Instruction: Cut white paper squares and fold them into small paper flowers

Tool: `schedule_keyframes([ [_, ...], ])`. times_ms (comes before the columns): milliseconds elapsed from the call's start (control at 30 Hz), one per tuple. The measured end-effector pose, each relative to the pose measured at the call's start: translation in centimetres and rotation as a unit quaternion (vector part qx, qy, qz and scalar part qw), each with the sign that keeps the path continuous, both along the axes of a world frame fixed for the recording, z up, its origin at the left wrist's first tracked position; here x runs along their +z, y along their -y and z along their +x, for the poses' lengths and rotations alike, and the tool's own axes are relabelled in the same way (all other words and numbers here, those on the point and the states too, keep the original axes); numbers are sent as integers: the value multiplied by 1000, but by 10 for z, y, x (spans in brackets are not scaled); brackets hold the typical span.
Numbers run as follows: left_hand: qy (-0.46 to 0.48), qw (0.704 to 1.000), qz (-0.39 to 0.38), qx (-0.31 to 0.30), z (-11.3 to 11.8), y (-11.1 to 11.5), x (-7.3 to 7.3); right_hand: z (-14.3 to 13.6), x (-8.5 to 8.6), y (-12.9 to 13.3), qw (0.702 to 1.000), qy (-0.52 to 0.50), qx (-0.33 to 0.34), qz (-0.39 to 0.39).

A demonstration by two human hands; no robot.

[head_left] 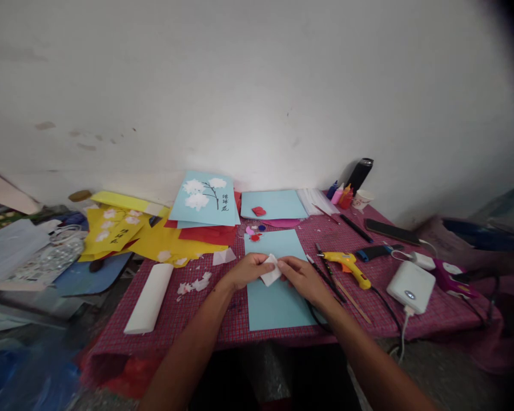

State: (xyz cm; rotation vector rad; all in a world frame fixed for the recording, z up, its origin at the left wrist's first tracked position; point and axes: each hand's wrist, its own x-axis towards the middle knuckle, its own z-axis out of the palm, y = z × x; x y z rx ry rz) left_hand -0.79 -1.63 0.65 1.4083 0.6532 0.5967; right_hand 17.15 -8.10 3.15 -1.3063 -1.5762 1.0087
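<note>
A small folded piece of white tissue paper (271, 276) is pinched between my two hands, above a light blue sheet of paper (278, 311) that lies in front of me. My left hand (249, 270) grips the tissue's left edge with thumb and fingers. On the other side, my right hand (300, 276) holds its right edge. Torn white tissue scraps (195, 285) lie left of the blue sheet, beside a flat roll of white tissue (149, 299). Past the sheet's far edge are small dabs of red paint (256, 237).
At the right lie a yellow glue gun (346, 265), pens, a white power bank (411, 286) with cables, and a phone (392, 231). Paint bottles (346, 197) and a black flask (362, 174) stand behind. A blue flower picture (205, 200) and yellow sheets (115, 231) are at the left.
</note>
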Motion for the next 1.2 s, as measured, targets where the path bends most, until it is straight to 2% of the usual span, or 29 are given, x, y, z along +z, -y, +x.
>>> schedule_keyframes([
  [100, -13, 1000, 11, -4, 0, -1, -1, -1, -4, -1, 999, 38, -1, 11],
  [267, -5, 1000, 8, 6, 0, -3, -7, 3, -19, -13, 994, 84, -55, 50],
  [367, -6, 1000, 1, 28, 0, -4, -10, 14, -19, -26, 986, 114, -100, 65],
  [433, -5, 999, -4, 42, 0, -5, -11, 26, -17, -35, 970, 172, -144, 91],
  [500, -1, 999, -10, 54, 0, -6, -11, 36, -16, -43, 938, 257, -186, 141],
  [600, 8, 998, -9, 62, 1, -7, -11, 44, -17, -44, 909, 335, -161, 188],
  [633, 11, 998, -5, 62, 1, -7, -11, 44, -17, -41, 912, 331, -150, 192],
  [700, 15, 998, 7, 57, 1, -6, -10, 40, -18, -33, 942, 253, -145, 166],
  [767, 15, 999, 18, 46, 1, -6, -9, 32, -18, -23, 987, 80, -125, 68],
  [800, 14, 999, 22, 41, 1, -5, -9, 27, -17, -18, 995, -22, -101, 1],
  [867, 12, 999, 30, 29, 1, -5, -7, 17, -16, -12, 977, -177, -48, -112],
  [933, 8, 999, 35, 21, 0, -4, -6, 10, -16, -11, 955, -251, -32, -157],
  [1000, 2, 999, 33, 16, 0, -3, -4, 5, -18, -13, 951, -264, -51, -151],
  [1067, -2, 1000, 21, 15, 0, -2, -4, 3, -21, -15, 960, -237, -83, -123],
  [1200, -12, 999, -24, 29, 1, -4, -5, 3, -26, -18, 987, -104, -118, -27],
])
